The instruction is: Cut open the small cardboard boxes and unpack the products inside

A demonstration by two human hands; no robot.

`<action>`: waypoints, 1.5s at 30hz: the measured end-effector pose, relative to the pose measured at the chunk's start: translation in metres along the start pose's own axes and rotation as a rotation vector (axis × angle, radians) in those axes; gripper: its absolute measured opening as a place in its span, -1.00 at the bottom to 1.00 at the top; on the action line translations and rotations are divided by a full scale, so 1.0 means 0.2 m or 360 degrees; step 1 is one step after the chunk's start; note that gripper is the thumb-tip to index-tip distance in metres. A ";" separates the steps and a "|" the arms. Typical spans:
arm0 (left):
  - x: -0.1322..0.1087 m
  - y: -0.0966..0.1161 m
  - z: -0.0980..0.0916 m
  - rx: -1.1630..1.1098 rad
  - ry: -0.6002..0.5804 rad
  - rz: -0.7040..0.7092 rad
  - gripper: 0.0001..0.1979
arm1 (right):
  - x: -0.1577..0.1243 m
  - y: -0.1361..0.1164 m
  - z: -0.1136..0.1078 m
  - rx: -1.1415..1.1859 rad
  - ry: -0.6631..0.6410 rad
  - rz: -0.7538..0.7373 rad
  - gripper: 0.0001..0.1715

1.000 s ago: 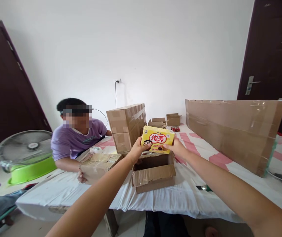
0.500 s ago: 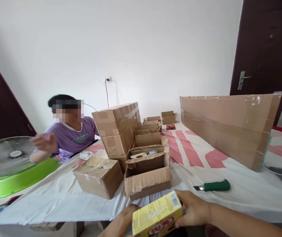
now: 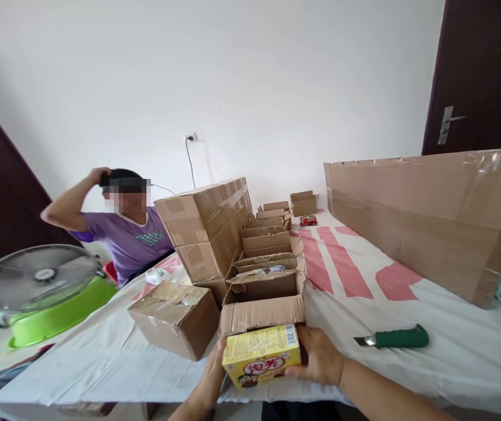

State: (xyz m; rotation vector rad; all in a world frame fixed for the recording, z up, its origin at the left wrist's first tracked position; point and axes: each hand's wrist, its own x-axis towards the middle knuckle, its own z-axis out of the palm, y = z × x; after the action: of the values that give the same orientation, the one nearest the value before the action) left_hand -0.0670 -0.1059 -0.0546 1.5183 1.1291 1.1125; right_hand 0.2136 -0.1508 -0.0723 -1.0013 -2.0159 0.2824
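A small yellow carton with red lettering is held level at the table's near edge. My left hand presses against its left side, and my right hand grips the right end, thumb on the front. Just beyond the carton stands an open cardboard box with its near flap folded outward. Behind it, open boxes run in a row toward the wall, one holding a white packet. To the right of my right hand lies a utility knife with a green handle.
A taped closed box sits left of the row, before a stack of closed boxes. At right stands a long cardboard panel. A red packet lies far back. Left are a person in purple and a fan.
The yellow carton has moved up and left, turning level against the open box, with both hands on its ends. The other person's hand has gone up to their head. My view shifted slightly.
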 end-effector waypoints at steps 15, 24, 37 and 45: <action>0.17 -0.03 0.03 0.0857 0.0308 -0.0042 -0.81 | 0.00 0.01 0.02 -0.0002 0.0040 0.0206 -0.36; 0.16 -0.08 0.08 0.0927 0.0221 0.0060 -0.74 | -0.02 0.01 0.01 -0.0143 0.0170 0.0295 -0.58; 0.40 -0.07 0.13 0.1098 0.0386 -0.0117 -0.80 | 0.03 0.11 0.05 -0.0152 0.0347 0.0597 -0.55; 0.14 -0.03 0.17 0.0991 0.0821 0.0511 -0.78 | 0.02 0.14 0.04 -0.0152 0.0351 0.0731 -0.67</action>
State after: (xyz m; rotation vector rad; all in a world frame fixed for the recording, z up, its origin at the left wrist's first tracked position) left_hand -0.0294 -0.0818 -0.0630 2.0013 1.7409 1.5161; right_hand 0.2211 -0.1290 -0.0899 -1.4866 -1.5976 0.3050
